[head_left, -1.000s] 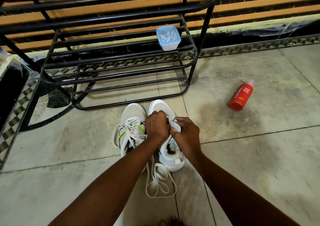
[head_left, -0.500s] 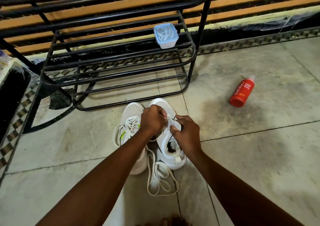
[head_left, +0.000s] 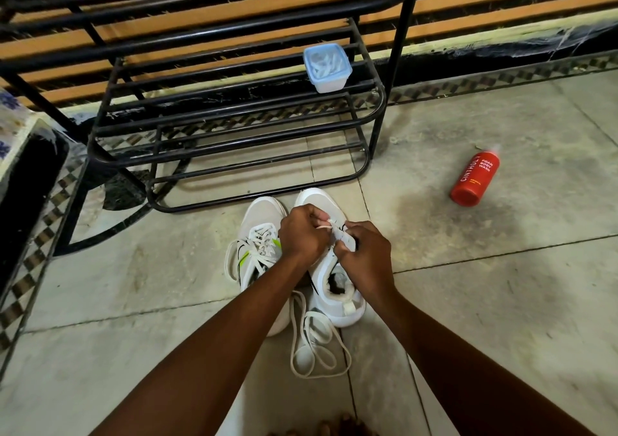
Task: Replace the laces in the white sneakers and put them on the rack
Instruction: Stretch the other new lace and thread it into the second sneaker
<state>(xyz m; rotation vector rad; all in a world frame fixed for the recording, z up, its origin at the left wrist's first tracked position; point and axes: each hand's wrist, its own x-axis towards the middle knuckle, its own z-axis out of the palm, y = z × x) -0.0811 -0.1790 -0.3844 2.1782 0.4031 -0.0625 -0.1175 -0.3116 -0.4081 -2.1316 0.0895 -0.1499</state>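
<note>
1. The step in hand is the lacing of the right sneaker, which stands on the floor just in front of the black metal shoe rack.
2. The left hand is curled and pinches a white lace over the front eyelets; the right hand is also curled and pinches the lace end and the edge of the shoe just beside it.
3. A loose length of lace lies in loops on the floor behind the heels.
4. The left sneaker stands touching the right one; its laces look threaded but not tied.
5. I judge that the next move needs a steady pull of the lace through an eyelet, then crossing to the other side.
6. Both sneakers are not yet on the rack.
7. A small plastic container with a blue lid stands on a rack shelf; pale pieces show inside, but I cannot tell what they are.
8. A red body wash bottle lies on its side on the floor, well apart from the shoes.
</note>
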